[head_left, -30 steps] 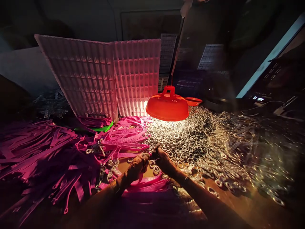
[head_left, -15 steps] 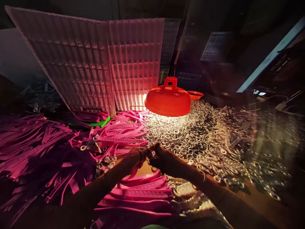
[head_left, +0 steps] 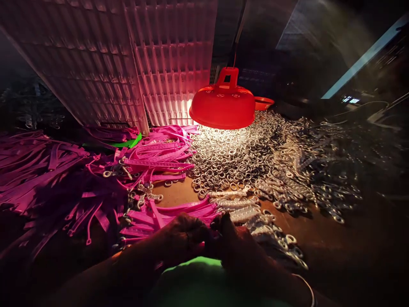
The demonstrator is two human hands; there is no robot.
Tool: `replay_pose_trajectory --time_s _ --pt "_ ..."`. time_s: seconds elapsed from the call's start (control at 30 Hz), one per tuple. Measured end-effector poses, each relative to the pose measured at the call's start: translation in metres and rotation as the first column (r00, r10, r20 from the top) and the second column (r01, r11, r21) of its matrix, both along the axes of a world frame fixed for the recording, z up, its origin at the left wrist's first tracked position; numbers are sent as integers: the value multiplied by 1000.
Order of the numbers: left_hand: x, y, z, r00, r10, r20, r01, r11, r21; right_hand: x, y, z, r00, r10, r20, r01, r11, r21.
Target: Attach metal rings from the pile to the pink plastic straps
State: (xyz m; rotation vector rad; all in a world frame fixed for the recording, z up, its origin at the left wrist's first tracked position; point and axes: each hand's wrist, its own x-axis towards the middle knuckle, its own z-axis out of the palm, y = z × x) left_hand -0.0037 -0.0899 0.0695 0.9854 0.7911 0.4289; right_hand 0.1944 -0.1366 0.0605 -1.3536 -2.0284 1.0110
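Close together near the front edge of the counter (head_left: 174, 194), the left hand (head_left: 182, 235) and right hand (head_left: 235, 241) have their fingers curled inward; in the shadow I cannot tell what they grip. Pink straps (head_left: 140, 224) lie just past them. Metal rings (head_left: 228, 164) heap toward the far edge, below a red lamp (head_left: 223, 106).
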Motion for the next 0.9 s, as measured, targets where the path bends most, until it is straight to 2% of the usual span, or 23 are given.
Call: replay_pose_trajectory --time_s 0.13,0.27,0.4,0.53,0.67,0.77,0.9 --pt "4 -14 -7 991 79 108 -73 995 -61 -9 1 -8 997 9 -71 -15 997 -78" --pt "6 -14 -8 986 85 141 -69 991 -117 -11 4 -14 985 126 -121 -140 983 -121" --pt "8 -11 -7 983 53 175 -15 978 -210 -8 6 -13 979 202 -25 -204 971 -124" --pt "10 -6 -5 974 74 214 -8 956 -293 -9 12 -8 960 279 18 -273 949 -154" --pt "10 -2 -6 981 28 190 27 960 -280 -10 19 -5 949 303 90 -282 941 -187" --pt "10 -2 -8 984 11 180 39 962 -270 -5 19 -8 944 314 103 -301 946 -122" --pt "10 0 -7 985 44 166 3 962 -273 6 17 -8 950 310 45 -310 951 -8"
